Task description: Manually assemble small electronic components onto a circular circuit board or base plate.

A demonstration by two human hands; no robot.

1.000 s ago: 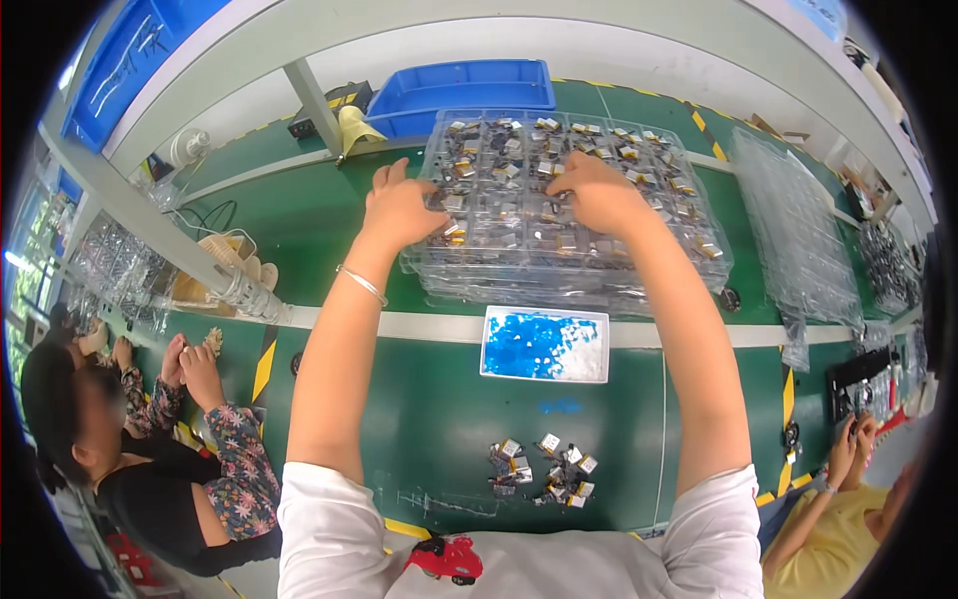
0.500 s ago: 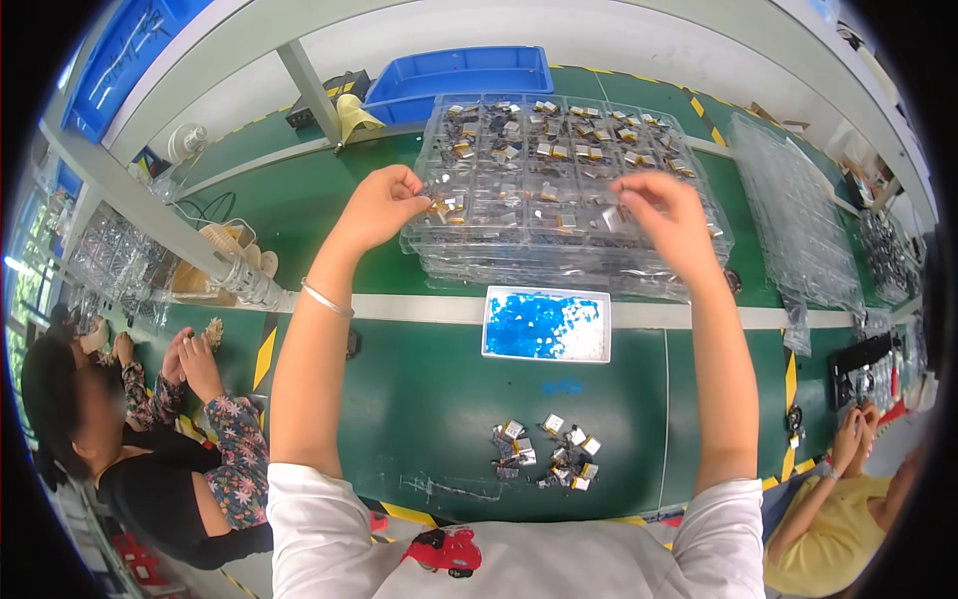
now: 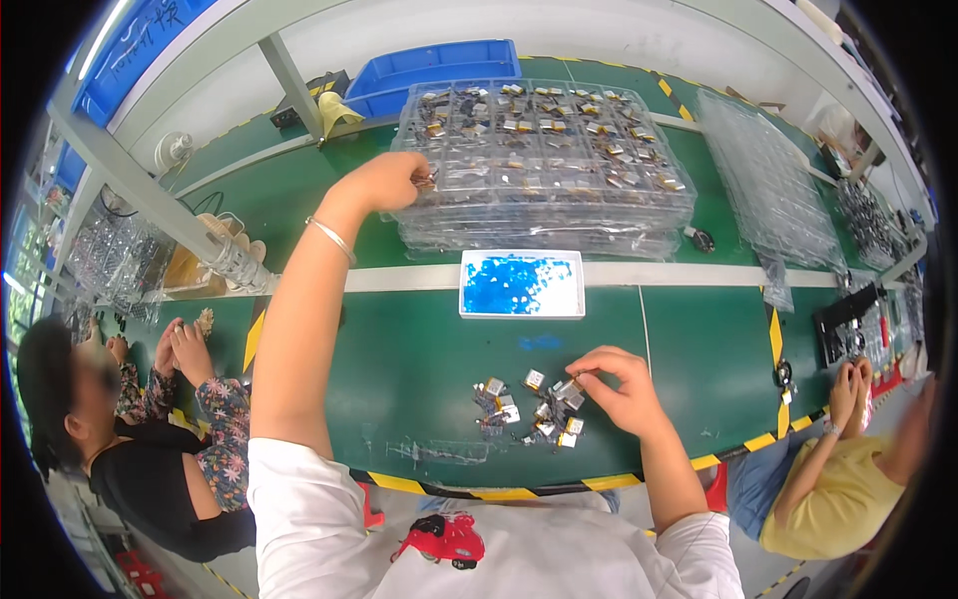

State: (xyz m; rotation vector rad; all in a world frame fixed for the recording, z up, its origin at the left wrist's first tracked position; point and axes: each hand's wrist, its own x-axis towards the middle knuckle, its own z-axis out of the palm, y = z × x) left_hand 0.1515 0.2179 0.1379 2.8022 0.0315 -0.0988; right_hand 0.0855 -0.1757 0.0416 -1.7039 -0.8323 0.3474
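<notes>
My left hand (image 3: 387, 182) reaches to the left side of the top clear plastic tray (image 3: 479, 172), its fingers curled together. Whatever they hold is hidden. In the tray's compartments lie many small silver pouch batteries (image 3: 519, 126) with yellow tape and dark wires. Below, my right hand (image 3: 621, 387) is at the right side of a loose pile of such batteries (image 3: 535, 380) on the green table. Its thumb and index finger close on a battery (image 3: 571, 392) at the pile's edge. A white box (image 3: 522, 315) with small blue and white pieces stands between the pile and the tray stack.
Behind the trays stands a blue bin (image 3: 429, 68). Empty clear trays (image 3: 763, 175) lean at the right. A grey metal frame (image 3: 289, 85) rises around the table. One co-worker (image 3: 165, 449) sits at the left, another in a yellow shirt (image 3: 848, 489) at the right.
My right hand has moved from over the tray down to the battery pile. My left hand stays at the tray's left side, its fingers now curled over the edge compartment. The view has shifted slightly.
</notes>
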